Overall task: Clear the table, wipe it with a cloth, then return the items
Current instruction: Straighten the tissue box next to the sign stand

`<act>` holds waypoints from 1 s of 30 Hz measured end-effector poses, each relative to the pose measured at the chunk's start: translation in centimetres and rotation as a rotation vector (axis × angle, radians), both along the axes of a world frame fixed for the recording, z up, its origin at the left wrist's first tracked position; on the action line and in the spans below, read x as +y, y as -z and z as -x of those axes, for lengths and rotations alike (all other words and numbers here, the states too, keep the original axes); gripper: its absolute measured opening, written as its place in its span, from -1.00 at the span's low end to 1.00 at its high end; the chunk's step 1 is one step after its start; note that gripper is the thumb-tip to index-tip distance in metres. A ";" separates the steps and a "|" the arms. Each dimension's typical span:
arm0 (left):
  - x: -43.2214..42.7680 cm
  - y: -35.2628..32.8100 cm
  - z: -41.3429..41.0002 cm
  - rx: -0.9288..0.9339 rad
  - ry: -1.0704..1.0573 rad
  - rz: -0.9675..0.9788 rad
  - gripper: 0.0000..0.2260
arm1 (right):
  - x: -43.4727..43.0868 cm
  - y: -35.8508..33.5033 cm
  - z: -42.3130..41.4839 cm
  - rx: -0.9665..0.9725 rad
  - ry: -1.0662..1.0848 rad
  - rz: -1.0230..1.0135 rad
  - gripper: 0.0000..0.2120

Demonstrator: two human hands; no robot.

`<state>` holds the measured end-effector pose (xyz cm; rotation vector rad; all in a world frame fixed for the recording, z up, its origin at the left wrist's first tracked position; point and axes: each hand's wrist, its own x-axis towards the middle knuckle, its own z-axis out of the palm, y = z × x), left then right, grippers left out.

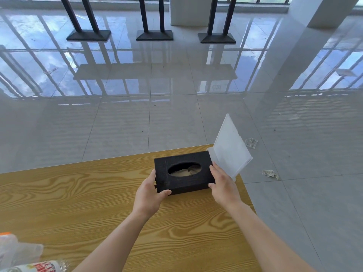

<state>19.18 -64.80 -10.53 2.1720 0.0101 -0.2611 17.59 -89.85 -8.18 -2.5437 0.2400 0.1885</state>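
Wood-grain table point(78, 193) fills the near left. At its far right corner we see the black tissue box point(183, 172), gripped at both ends: left hand point(150, 193) closed on the left end, right hand point(223, 185) also pinching a translucent plastic case point(230, 148).

Black tissue box point(183, 172), far right on desk. Desk point(78, 193): yellow-brown, wavy wood grain. Translucent white plastic case point(230, 148). Pale grey glossy tiled floor point(137, 118). Near left: red-and-white label on bottle point(42, 266).
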 end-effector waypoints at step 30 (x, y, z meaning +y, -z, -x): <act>0.1 -0.5 0.4 -0.006 -0.015 -0.059 -0.31 | -0.8 0.9 0.5 -0.042 0.004 -0.077 -0.35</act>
